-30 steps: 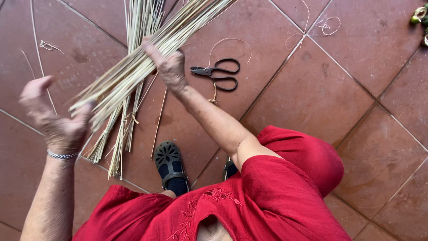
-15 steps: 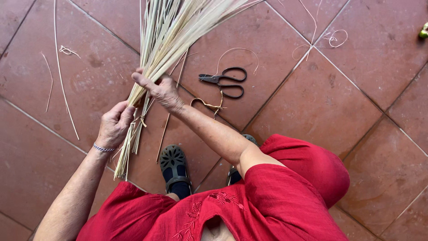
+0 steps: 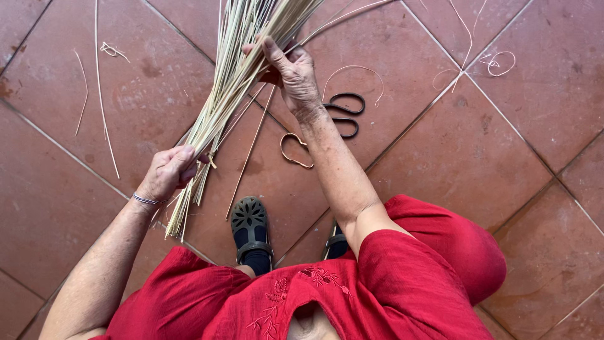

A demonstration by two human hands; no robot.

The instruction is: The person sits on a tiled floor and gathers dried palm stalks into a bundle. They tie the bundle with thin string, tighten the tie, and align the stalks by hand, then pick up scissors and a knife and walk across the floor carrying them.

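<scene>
A long bundle of pale straw stalks runs from the top of the view down toward my knees. My left hand is closed around the bundle near its lower, cut end. Higher up, my right hand wraps its fingers over the stalks where they fan out. Black scissors lie on the tiled floor just right of my right wrist. A curled strand of straw rests on the floor under my right forearm.
Reddish terracotta floor tiles lie all around. Loose straw strands are scattered at the upper left, and thin curled strands at the upper right. My dark shoe and red clothing fill the bottom of the view.
My right hand has slid up the bundle, away from my left hand. The left hand stays gripped near the lower end, and the bundle stands more upright in view.
</scene>
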